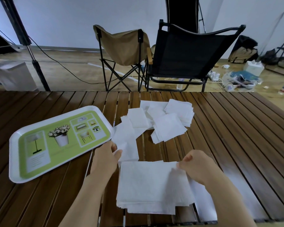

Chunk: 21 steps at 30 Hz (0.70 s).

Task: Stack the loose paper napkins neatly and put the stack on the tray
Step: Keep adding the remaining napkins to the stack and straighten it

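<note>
Your left hand (109, 154), at centre-left of the frame, pinches a single napkin (126, 141) between thumb and fingers; the sheet trails upward toward the loose napkins (164, 122) scattered in the upper centre of the table (236, 128). Your right hand (198, 166), at centre-right, has its fingers curled onto the upper right corner of the stack (154, 187); whether it grips that corner or only pins it cannot be told, but the hold likely keeps the sheets from sliding while the next one arrives. The stack lies in the lower centre, close to you, its lower edges slightly stepped, so it needs squaring. The tray (13, 161) sits at the left with nothing on it, near enough for a short transfer. Many napkins remain unstacked; judge the task as partway through.
</note>
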{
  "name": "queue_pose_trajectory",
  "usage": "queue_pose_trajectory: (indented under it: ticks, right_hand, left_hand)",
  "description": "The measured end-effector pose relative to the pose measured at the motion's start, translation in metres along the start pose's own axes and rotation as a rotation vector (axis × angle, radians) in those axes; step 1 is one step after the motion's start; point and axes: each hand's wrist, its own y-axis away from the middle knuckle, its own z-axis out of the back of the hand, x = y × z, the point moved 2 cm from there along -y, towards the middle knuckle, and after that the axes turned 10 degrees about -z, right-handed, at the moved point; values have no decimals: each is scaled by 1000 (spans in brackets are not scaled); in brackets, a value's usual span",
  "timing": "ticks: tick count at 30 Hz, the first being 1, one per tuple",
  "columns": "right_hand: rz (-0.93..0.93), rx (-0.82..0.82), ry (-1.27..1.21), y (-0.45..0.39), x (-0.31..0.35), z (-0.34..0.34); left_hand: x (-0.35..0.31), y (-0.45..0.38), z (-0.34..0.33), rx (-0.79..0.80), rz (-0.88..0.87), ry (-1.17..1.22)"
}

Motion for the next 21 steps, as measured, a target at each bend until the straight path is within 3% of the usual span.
queue_pose_trajectory:
  ticks: [5, 9, 11, 17, 21]
  right_hand:
    - [115, -136, -129, -1, 11, 3]
    - [87, -26, -416, 1, 15, 7]
    - [64, 100, -586, 4, 16, 7]
    - [70, 621, -925, 17, 27, 2]
    - [207, 610, -946, 19, 32, 2]
  left_hand:
    - [-32, -2, 45, -79, -73, 247]
    - [-53, 13, 69, 12, 37, 874]
    - [-60, 21, 73, 118, 26, 1059]
    - [-69, 31, 73, 322, -12, 1130]
    - [-73, 39, 77, 388, -28, 1140]
